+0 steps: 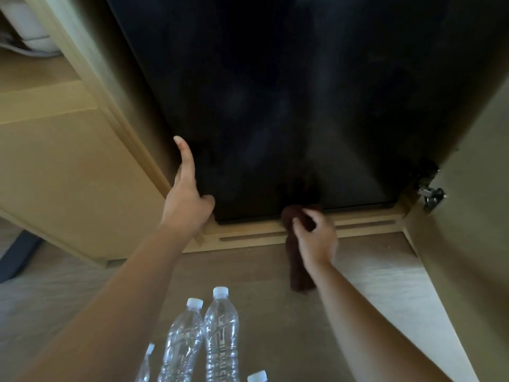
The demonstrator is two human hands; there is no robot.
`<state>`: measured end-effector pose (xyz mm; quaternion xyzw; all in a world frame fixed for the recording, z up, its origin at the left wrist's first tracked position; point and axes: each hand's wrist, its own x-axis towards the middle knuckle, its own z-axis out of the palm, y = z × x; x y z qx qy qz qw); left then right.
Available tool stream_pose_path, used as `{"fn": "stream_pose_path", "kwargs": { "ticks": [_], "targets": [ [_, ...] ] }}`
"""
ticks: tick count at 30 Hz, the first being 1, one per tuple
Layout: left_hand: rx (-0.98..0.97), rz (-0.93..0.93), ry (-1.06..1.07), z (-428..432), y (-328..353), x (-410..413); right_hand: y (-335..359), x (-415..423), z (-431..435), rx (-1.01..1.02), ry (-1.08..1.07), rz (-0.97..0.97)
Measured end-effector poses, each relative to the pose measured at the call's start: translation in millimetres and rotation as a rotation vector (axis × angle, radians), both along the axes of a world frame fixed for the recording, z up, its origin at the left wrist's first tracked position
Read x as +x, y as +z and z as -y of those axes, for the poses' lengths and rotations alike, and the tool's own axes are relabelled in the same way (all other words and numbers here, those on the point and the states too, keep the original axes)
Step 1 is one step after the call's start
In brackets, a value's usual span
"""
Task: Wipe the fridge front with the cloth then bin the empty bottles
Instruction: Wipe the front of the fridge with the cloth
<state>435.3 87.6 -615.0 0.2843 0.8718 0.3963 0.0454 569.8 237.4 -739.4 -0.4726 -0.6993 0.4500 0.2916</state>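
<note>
At the lower edge of the fridge front [275, 106], I see my right hand [314, 232] bunching the brown cloth [298, 268] against it. My left hand [187, 199] rests flat, fingers straight, on its left edge. Capped clear bottles [217, 334] stand on the floor [358, 312] nearer me.

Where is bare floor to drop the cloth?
Bare floor between the bottles, plinth and cloth; another strip between the cloth and the open door. Crowded low centre, where the bottles cluster.
</note>
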Motion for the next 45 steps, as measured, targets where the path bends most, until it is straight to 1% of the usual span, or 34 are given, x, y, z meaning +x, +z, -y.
{"fn": "stream_pose_path", "kwargs": {
  "ticks": [3,6,10,13,16,19,21,25,27,35,39,45],
  "targets": [
    [0.025,0.0,-0.004,1,1,1,5,-12,16,-0.062,0.046,-0.021],
    [0.056,0.023,-0.013,1,2,1,0,0,2,-0.013,0.045,-0.006],
    [0.081,0.036,-0.006,-4,1,3,-6,31,-43,0.004,-0.119,-0.023],
    [0.085,0.025,0.014,-6,0,4,-7,51,-71,0.014,-0.169,-0.032],
    [0.082,0.015,0.024,-8,0,5,-5,56,-79,0.028,-0.201,-0.034],
    [0.085,0.015,0.031,-10,1,7,-3,50,-69,-0.007,-0.233,-0.045],
    [0.092,0.018,0.035,-10,1,8,-2,43,-56,0.01,-0.165,-0.028],
    [0.135,0.059,0.011,-9,1,6,1,31,-33,0.081,0.071,0.035],
    [0.148,0.072,0.009,-9,1,5,2,29,-32,0.081,0.093,0.031],
    [0.138,0.071,-0.012,-8,0,3,-2,60,-80,0.04,-0.167,-0.023],
    [0.13,0.061,-0.004,-8,0,4,-3,70,-101,-0.022,-0.282,-0.094],
    [0.132,0.056,0.003,-9,0,5,-2,69,-97,-0.055,-0.262,-0.093]
  ]
}}
